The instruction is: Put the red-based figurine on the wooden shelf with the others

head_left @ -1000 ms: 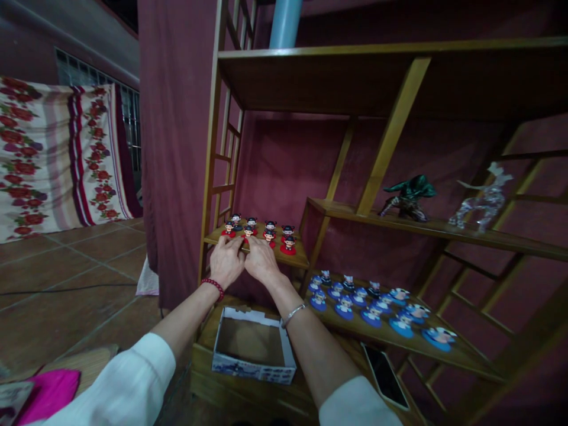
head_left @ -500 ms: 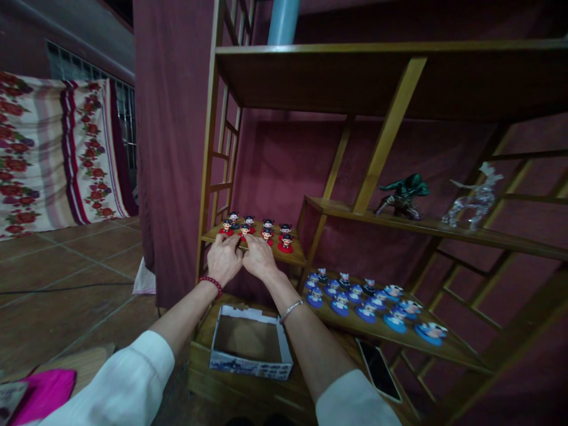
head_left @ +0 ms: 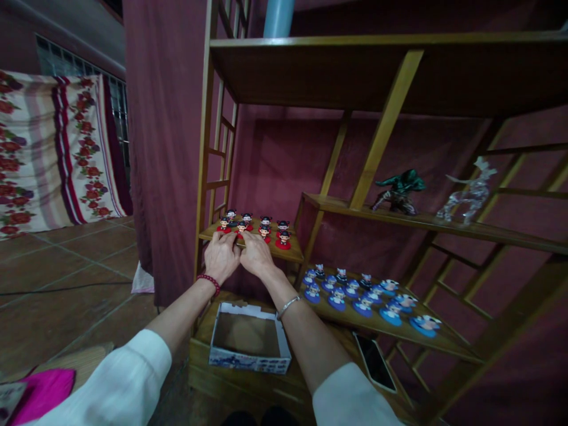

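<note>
Both my hands reach side by side to the small wooden shelf at the left of the rack. My left hand and my right hand rest their fingertips at the shelf's front edge, around a small red-based figurine between them. Several more red-based figurines stand in rows behind. My fingers hide whether they grip the figurine or only touch it.
Several blue-based figurines stand on the lower shelf to the right. An open cardboard box and a phone lie below. A green figure and a clear deer sit on a higher shelf.
The view has shifted slightly right and down. My hands stay together at the same spot on the shelf's front edge, fingers shifting a little.
</note>
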Demonstrator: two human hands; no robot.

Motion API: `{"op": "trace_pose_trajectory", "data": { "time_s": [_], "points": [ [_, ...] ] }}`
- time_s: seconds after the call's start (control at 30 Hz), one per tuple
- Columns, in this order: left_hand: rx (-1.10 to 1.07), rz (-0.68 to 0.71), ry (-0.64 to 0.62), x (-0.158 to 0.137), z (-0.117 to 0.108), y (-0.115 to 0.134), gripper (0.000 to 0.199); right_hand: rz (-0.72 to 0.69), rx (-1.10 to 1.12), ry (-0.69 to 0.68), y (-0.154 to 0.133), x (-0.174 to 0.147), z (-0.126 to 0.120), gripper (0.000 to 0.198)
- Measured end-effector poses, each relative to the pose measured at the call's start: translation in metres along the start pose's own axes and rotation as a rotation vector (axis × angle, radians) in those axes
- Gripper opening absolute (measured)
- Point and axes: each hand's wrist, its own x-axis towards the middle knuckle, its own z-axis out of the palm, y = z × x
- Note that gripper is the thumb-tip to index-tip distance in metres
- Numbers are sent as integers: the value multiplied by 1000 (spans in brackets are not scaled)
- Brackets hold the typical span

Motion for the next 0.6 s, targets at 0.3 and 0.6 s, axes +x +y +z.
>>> {"op": "trace_pose_trajectory", "data": {
  "time_s": [0.3, 0.6],
  "points": [
    [11, 73, 48, -6, -2, 6, 35, -61, 86, 131, 7, -8, 11, 58],
    [-94, 185, 14, -12, 1, 26, 34, 12, 35, 223, 13, -35, -1, 50]
  ]
}}
